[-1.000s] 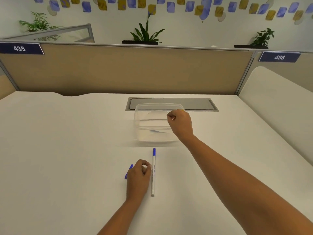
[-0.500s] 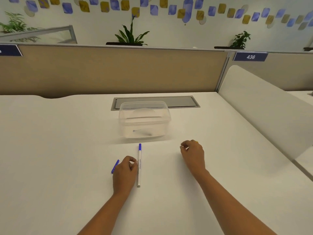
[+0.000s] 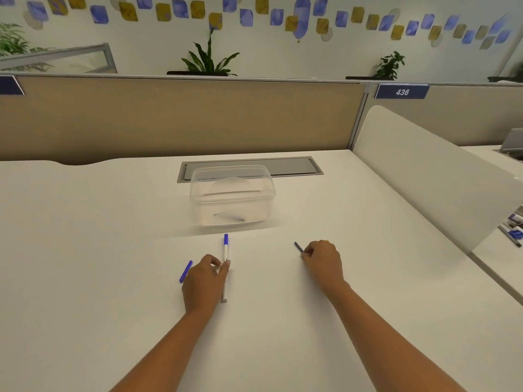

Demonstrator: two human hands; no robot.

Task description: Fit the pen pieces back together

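so far the left hand (image 3: 206, 278) is pinching a white pen (image 3: 225, 267), the right hand (image 3: 321, 257) is gripping a dark pen (image 3: 298, 246), and the box (image 3: 232, 196) is sitting apart with nothing clearly in it.

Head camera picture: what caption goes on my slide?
Two hands on pens before a clear tub.

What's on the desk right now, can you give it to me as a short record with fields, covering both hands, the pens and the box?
left hand: left hand rests on the desk, fingertips touching the white pen
white pen: blue cap pointing toward the clear container
blue pen: blue pen lies just left of the left hand, partly hidden by it
right hand: right hand pinches a dark pen low over the desk
clear container: lidless, upright, something pale inside, unclear what
behind container: grey cable tray cover
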